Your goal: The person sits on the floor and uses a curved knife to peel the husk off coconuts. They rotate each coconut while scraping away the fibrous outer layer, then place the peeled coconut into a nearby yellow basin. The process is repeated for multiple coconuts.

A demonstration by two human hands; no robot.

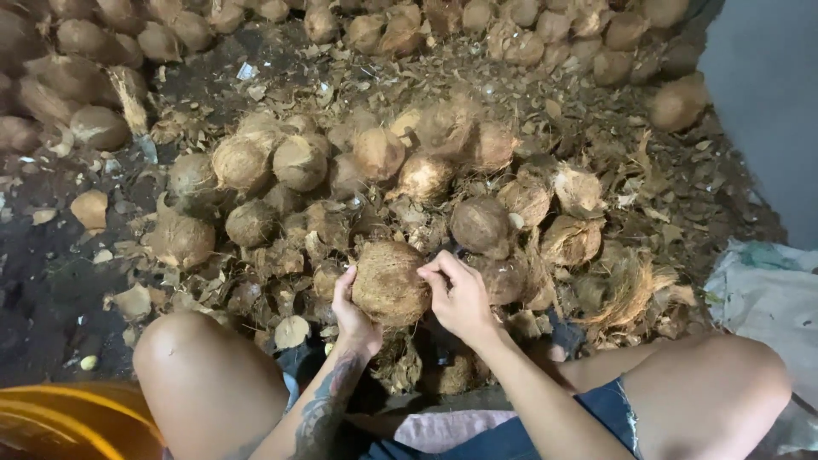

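Two bare knees (209, 375) are seen at the near edge, with an orange tub (68, 422) beside the left one. Between the knees, a brown coconut (389, 281) is held just above the ground. It is cupped from the side by the left hand (351, 313), while the right hand (460, 294) is closed against its upper right edge, fingers curled. Just beyond, a heap of husked coconuts (375, 170) lies among torn husk scraps (630, 290). Farther back, more coconuts (528, 34) are stacked in a row. A white sack (767, 294) lies at the right.
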